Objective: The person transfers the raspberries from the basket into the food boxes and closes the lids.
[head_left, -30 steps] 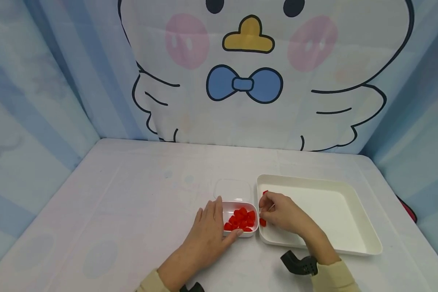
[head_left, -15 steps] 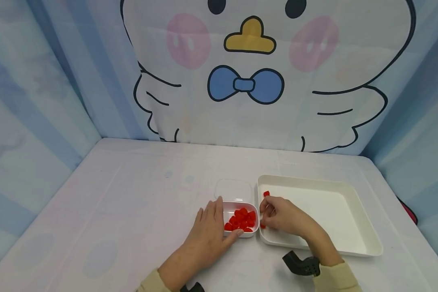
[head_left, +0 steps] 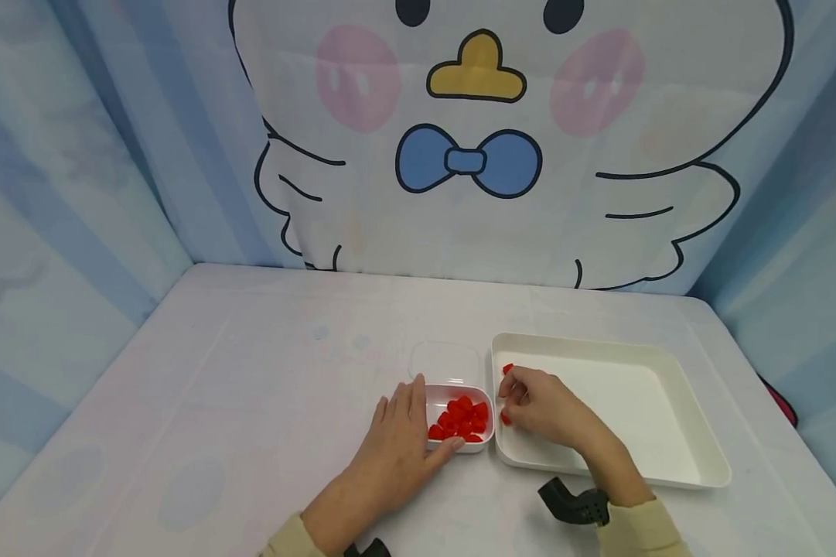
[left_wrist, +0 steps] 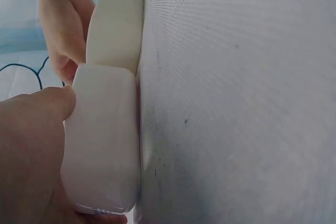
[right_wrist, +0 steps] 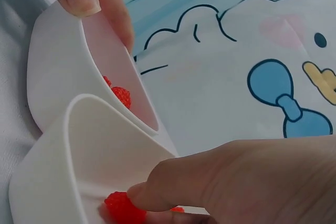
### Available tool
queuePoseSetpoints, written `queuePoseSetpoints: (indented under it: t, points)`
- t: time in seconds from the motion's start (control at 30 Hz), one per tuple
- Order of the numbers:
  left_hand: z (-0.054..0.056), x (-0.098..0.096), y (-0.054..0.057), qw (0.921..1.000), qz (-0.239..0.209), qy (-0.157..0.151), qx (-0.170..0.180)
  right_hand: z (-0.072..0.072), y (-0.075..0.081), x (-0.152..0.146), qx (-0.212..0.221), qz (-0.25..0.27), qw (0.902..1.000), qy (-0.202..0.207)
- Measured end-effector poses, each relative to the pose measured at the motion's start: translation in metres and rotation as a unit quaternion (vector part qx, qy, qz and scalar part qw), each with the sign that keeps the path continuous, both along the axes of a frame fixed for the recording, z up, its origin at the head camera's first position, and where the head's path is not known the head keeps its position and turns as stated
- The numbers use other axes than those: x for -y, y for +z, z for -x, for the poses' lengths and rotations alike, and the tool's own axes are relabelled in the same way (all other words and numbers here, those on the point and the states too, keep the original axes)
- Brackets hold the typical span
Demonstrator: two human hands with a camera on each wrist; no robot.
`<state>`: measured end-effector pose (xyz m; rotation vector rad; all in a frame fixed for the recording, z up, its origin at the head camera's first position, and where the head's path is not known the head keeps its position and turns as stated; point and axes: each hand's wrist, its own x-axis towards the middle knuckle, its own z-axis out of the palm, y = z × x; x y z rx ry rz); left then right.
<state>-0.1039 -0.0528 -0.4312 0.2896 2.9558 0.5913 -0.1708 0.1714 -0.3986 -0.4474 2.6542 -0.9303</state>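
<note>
My left hand [head_left: 393,449] holds a small white box [head_left: 483,446], its thumb over the near rim and its fingers along the left side. Several red raspberries [head_left: 462,418] lie in this box. At the left end of a larger white tray [head_left: 612,402], my right hand [head_left: 546,406] pinches a raspberry [right_wrist: 125,208] between thumb and finger, low inside the tray. Another raspberry [head_left: 507,369] lies further back along the tray's left wall, partly behind the fingers. In the left wrist view, the box hides its own contents.
Behind the box lies a clear plastic lid [head_left: 445,361], seemingly attached to it. Box and tray stand side by side, close together, on a white cloth-covered table [head_left: 250,402]. A printed curtain [head_left: 459,232] closes off the back and sides.
My right hand has moved slightly within the tray's left end, and the raspberry at its fingertips has shifted a little back and right. My left hand and the box stay put.
</note>
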Motion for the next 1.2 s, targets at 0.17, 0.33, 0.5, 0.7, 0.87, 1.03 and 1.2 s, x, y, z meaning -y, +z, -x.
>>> queuePoseSetpoints:
  t: [0.17,0.33,0.5,0.7,0.87,1.03,1.2]
  points:
    - [-0.0009,0.0,0.0,1.0,-0.003,-0.004,-0.001,-0.0009,-0.0004,-0.0003,0.002,0.001,0.9999,-0.016]
    - [-0.0008,-0.0004,0.001,1.0,0.001,-0.004,0.003,-0.0005,-0.0006,0.0013,0.021,-0.012,0.9997,-0.005]
    - [-0.0004,-0.0006,0.0018,1.0,0.001,0.001,0.008,-0.0003,-0.0012,0.0018,0.011,-0.02,0.9997,-0.011]
    - [-0.0006,-0.0009,0.0014,1.0,0.001,0.004,0.008,-0.0002,-0.0019,0.0008,0.0,-0.016,0.9995,-0.025]
    - [0.0001,-0.0009,0.002,1.0,0.001,0.004,0.007,0.0005,-0.0028,0.0018,-0.007,-0.015,0.9998,-0.013]
    - [0.0009,-0.0007,0.0022,0.9999,0.002,0.007,0.011,0.0011,-0.0041,0.0031,-0.006,-0.016,0.9998,-0.009]
    - [0.0003,-0.0004,0.002,0.9999,0.001,0.006,0.01,0.001,-0.0035,0.0035,0.002,-0.019,0.9998,-0.006]
